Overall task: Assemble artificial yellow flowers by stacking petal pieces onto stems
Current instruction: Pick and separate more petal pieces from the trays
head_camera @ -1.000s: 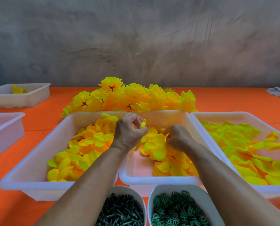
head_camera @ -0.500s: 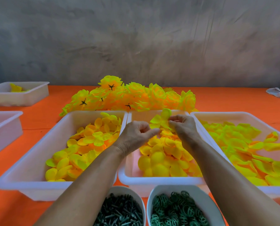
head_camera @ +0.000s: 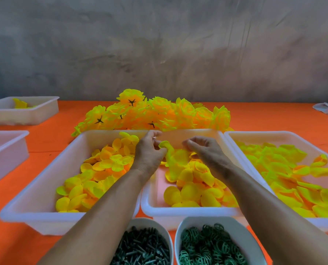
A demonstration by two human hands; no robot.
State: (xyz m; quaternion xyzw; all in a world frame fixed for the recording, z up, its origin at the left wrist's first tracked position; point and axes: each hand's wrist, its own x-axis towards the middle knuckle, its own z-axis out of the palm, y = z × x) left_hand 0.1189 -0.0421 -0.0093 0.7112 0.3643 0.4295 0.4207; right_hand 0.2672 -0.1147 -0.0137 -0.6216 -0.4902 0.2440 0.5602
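Observation:
My left hand (head_camera: 148, 153) pinches a yellow petal piece (head_camera: 167, 150) above the middle white tray (head_camera: 178, 212), and the piece droops down toward the petals lying there. My right hand (head_camera: 205, 150) hovers just right of that piece with loosely curled fingers, and I see nothing in it. The left tray (head_camera: 35, 209) holds small yellow-orange petals. The right tray (head_camera: 233, 134) holds larger yellow-green petals. A pile of finished yellow flowers (head_camera: 155, 115) lies behind the trays. Near me stand a bowl of dark green stems (head_camera: 142, 247) and a bowl of green rings (head_camera: 207, 243).
Two more white trays sit at the left, one (head_camera: 8, 150) at the table's edge and one (head_camera: 25, 111) further back with a few yellow pieces. A white cloth (head_camera: 326, 109) lies at the far right. The table is covered in orange (head_camera: 50, 138).
The right hand picked a petal piece from the middle tray and brought it to the left hand. Now the left hand holds the piece alone and the right hand has drawn slightly away.

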